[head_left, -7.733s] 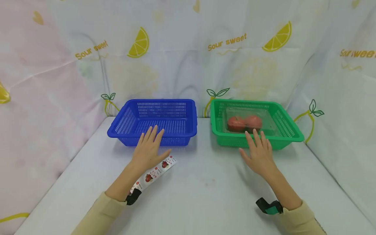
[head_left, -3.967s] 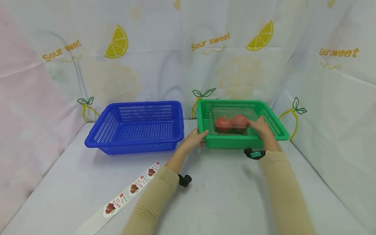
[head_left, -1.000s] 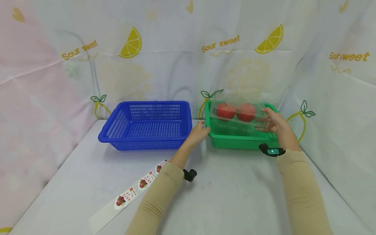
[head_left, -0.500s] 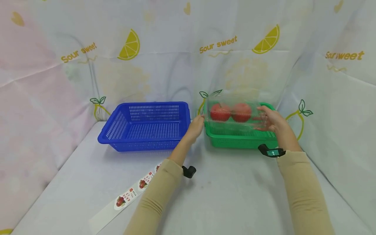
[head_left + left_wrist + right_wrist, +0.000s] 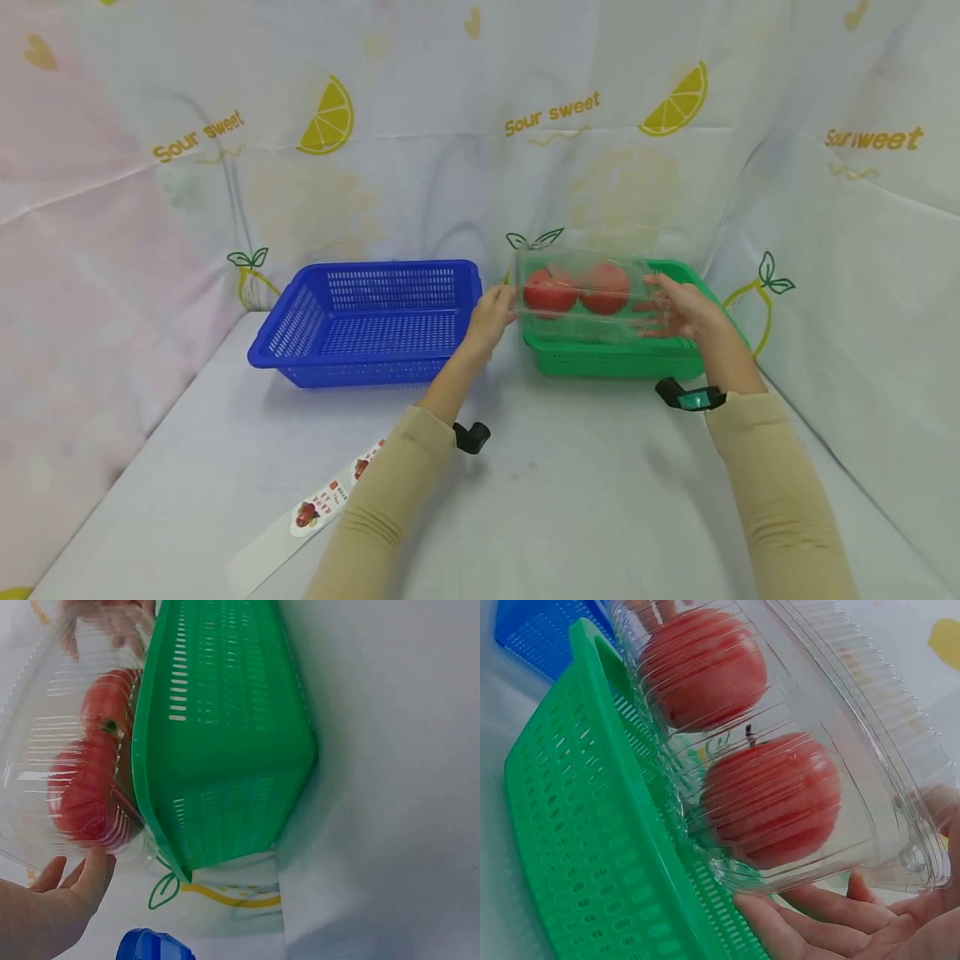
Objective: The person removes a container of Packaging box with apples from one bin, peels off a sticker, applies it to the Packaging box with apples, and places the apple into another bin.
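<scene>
Clear box (image 5: 889,817): thin transparent plastic, glossy, ribbed walls throwing fine streaks of light. Red apples (image 5: 776,802) inside: smooth skin, soft sheen, seen through the ribbing. Green basket (image 5: 562,817), right: moulded plastic, pierced walls, low gloss along a smooth rim. Blue basket (image 5: 367,359), left: similar slotted plastic, semi-matt. Label strip (image 5: 307,512), near left: looks like smooth paper backing with printed stickers. Tabletop (image 5: 577,483): pale, smooth, matt; material unclear. Backdrop (image 5: 442,167), far side: printed cloth by the look, matt, creased. Sleeves (image 5: 780,492): matt woven cloth, wrinkled. Wrist mounts (image 5: 472,437): black, apparently hard plastic.
</scene>
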A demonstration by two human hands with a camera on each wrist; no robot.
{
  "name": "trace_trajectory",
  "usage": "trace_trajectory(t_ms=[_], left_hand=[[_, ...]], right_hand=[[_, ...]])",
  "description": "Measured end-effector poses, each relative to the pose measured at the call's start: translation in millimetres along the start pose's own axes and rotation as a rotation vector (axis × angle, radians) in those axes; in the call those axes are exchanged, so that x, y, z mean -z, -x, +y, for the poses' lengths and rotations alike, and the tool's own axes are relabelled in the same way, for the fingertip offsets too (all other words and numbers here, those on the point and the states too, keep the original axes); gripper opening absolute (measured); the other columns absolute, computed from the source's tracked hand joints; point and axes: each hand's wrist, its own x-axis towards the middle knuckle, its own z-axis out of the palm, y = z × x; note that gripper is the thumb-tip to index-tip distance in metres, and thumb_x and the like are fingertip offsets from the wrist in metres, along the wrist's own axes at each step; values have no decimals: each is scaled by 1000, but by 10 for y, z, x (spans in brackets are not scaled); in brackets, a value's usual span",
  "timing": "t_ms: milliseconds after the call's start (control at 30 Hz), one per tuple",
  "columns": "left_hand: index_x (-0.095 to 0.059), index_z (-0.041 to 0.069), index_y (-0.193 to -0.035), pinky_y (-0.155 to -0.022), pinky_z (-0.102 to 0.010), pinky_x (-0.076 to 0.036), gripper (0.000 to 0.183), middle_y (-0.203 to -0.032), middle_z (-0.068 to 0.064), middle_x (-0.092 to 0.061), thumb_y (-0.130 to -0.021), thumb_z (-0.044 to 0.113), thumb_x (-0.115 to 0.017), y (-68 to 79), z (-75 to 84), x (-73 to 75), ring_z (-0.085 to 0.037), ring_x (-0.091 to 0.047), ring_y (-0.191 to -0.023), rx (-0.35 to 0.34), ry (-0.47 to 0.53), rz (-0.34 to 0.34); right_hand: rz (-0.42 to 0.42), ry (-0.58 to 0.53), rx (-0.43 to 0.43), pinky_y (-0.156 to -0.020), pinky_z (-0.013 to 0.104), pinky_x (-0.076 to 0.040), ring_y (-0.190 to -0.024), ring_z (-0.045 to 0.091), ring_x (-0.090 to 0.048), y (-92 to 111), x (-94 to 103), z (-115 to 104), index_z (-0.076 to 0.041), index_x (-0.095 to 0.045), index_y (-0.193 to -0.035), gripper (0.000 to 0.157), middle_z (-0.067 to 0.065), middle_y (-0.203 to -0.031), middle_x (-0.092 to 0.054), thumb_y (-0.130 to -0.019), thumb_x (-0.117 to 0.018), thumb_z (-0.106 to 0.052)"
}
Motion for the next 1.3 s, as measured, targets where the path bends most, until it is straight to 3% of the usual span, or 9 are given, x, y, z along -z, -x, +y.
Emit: trace_trajectory(t_ms=[100,133,167,267,333,467,733,1033,1300], left_hand=[[-51,-2,-119,-89,-28,-45,42,-118,-17,-53,-94,29,-39,39,42,38,-27,-54,-109,-9,-29,-5],[-51,-2,-119,-88,-28,-45,42,-118,-17,-54,-94,29,-39,52,53,50,-27,-55,-109,-16,-36,-1],[-52,-2,-119,-88,-28,-45,42,-118,-17,-55,-94,29,-39,65,62,62,-26,-55,-108,-21,-45,4],[-52,-2,-119,-87,-28,-46,40,-118,-16,-55,-95,27,-39,103,73,99,-25,-55,-108,-38,-51,5],[-51,-3,-120,-87,-27,-46,41,-119,-16,-55,-95,26,-38,130,72,141,-25,-54,-110,-48,-46,-11],[-50,-3,-121,-87,-28,-46,40,-120,-17,-54,-95,26,-39,208,87,281,-26,-53,-110,-50,-28,-58],[-46,-5,-124,-89,-32,-45,40,-124,-19,-50,-96,21,-36,390,197,493,-29,-50,-113,-30,-66,-100],[-45,-6,-124,-88,-30,-46,39,-124,-18,-49,-96,20,-38,489,278,584,-29,-49,-113,-25,-50,-127],[-44,-7,-125,-89,-33,-45,39,-130,-20,-44,-96,19,-40,623,306,682,-31,-44,-119,46,-4,-152]], right_hand=[[-10,19,18,-83,48,-47,-82,29,-66,20,-14,10,5,-25,-138,63,17,-108,-61,-95,-44,-38],[-18,39,26,-83,48,-47,-83,29,-65,27,-21,14,3,-16,-141,67,21,-116,-56,-95,-42,-38],[-20,42,29,-83,48,-47,-84,29,-65,31,-28,18,3,-22,-137,63,23,-121,-52,-95,-43,-38],[-34,43,35,-83,49,-47,-86,31,-65,51,-48,28,3,-45,-105,41,27,-125,-47,-95,-44,-36],[-42,34,35,-82,50,-46,-87,33,-65,69,-63,32,-3,-45,-79,36,25,-118,-52,-94,-46,-36],[-71,38,59,-82,52,-46,-85,30,-65,121,-116,37,-11,-44,-59,43,21,-108,-55,-95,-46,-34],[-171,25,59,-86,54,-42,-87,21,-65,257,-253,57,-12,-40,-59,43,27,-143,-21,-96,-44,-35],[-178,55,90,-82,50,-47,-86,25,-66,350,-311,48,-9,-43,-69,39,24,-119,-50,-94,-47,-39],[-203,95,104,-82,49,-47,-86,28,-66,402,-361,43,-4,-44,-78,38,22,-113,-57,-95,-46,-37]])
